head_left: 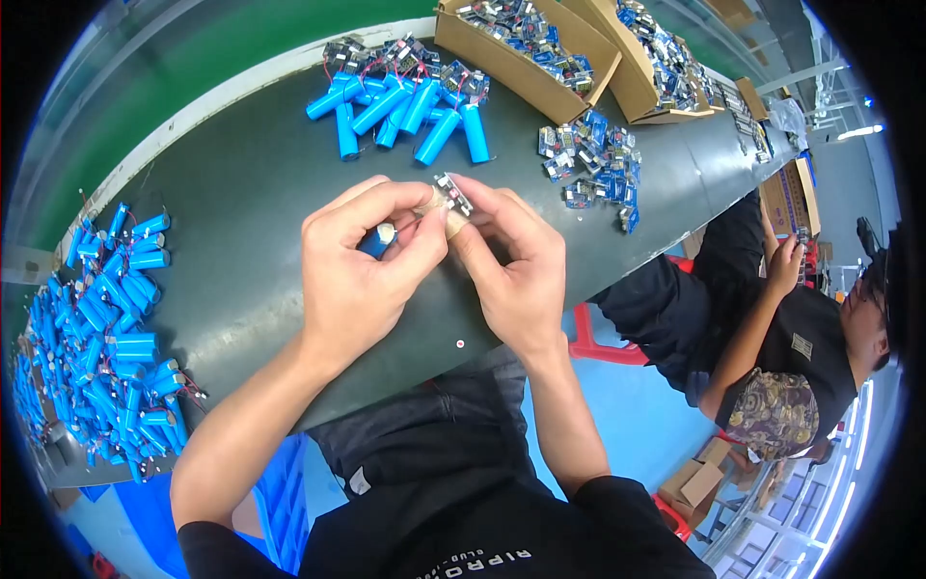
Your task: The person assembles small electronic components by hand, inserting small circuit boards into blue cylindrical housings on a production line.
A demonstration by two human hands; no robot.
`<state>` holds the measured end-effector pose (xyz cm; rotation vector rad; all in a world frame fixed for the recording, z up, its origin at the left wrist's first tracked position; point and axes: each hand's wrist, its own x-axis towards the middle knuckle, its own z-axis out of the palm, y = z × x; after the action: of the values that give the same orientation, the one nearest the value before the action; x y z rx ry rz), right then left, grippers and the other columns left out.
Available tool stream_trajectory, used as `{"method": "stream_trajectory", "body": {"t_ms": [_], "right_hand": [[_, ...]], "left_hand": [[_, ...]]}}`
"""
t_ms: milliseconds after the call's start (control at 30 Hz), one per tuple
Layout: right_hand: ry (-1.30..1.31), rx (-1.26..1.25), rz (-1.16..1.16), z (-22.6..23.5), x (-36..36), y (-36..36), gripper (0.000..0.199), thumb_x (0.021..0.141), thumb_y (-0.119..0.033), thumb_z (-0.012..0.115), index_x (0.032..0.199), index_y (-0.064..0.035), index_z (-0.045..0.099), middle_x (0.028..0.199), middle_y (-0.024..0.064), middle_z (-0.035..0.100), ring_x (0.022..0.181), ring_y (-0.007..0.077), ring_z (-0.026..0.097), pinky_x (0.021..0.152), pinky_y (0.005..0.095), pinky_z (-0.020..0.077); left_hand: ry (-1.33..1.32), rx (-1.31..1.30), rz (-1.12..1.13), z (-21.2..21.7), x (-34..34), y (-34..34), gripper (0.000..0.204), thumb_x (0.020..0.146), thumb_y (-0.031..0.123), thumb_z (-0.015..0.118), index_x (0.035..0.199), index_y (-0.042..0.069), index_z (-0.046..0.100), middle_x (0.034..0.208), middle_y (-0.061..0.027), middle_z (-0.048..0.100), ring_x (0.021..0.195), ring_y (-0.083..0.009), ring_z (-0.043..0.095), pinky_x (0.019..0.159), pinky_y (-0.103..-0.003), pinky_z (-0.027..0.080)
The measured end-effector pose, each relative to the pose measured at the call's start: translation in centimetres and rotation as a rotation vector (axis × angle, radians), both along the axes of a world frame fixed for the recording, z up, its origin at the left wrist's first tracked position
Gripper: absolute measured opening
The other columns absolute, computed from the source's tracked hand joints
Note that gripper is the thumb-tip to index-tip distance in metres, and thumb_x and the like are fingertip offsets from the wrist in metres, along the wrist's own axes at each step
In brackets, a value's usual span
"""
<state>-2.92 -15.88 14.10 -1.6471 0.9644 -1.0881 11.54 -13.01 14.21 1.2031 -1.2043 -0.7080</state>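
Observation:
Over the dark table, my left hand [349, 275] is closed around a blue cylindrical battery cell [376, 241], most of which its fingers hide. Thumb and forefinger of that hand pinch near a small circuit board [452, 193], apparently at a thin wire. My right hand [524, 270] grips the same board between its fingertips, directly beside the left fingertips. Beige coverings wrap some of the fingertips. Whether the wire touches the board is too small to tell. Beyond my hands lie several blue cells wired to boards [394, 106].
A large heap of blue cells [116, 318] covers the table's left end. Loose circuit boards [598, 164] lie right of centre, before two cardboard boxes [579, 68] of boards. A small round piece [460, 344] rests near the front edge. Another person [772, 338] sits at the right.

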Motion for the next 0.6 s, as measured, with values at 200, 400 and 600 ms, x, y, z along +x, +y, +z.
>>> {"method": "stream_trajectory", "body": {"t_ms": [200,400,600], "right_hand": [[0.087,-0.179,0.052,-0.52,-0.10,-0.51,0.032,0.093,-0.002,0.062,0.124,0.0032,0.062,0.097,0.0072,0.064,0.078,0.0095,0.057,0.068,0.0226,0.0460],[0.103,-0.197,0.057,0.06,-0.42,-0.41,0.036,0.088,0.001,0.064,0.124,0.0026,0.062,0.097,0.0126,0.065,0.081,0.0186,0.064,0.071,0.0281,0.0503],[0.173,-0.389,0.003,-0.36,-0.18,-0.38,0.035,0.088,0.000,0.064,0.123,0.0025,0.062,0.095,0.0138,0.063,0.077,0.0231,0.062,0.067,0.0310,0.0492]], "left_hand": [[-0.001,-0.021,-0.004,-0.43,0.20,0.06,0.011,0.079,0.000,0.070,0.088,-0.003,0.069,0.068,-0.0034,0.058,0.060,-0.0060,0.051,0.052,-0.022,0.039],[0.050,-0.058,-0.008,-0.29,0.09,-0.10,0.012,0.079,0.000,0.070,0.090,-0.005,0.069,0.070,-0.0043,0.059,0.061,-0.0070,0.051,0.055,-0.023,0.040],[0.060,0.026,-0.016,0.08,0.13,0.15,0.011,0.079,0.000,0.070,0.090,-0.004,0.069,0.068,-0.0033,0.057,0.063,-0.0064,0.051,0.056,-0.022,0.040]]}}
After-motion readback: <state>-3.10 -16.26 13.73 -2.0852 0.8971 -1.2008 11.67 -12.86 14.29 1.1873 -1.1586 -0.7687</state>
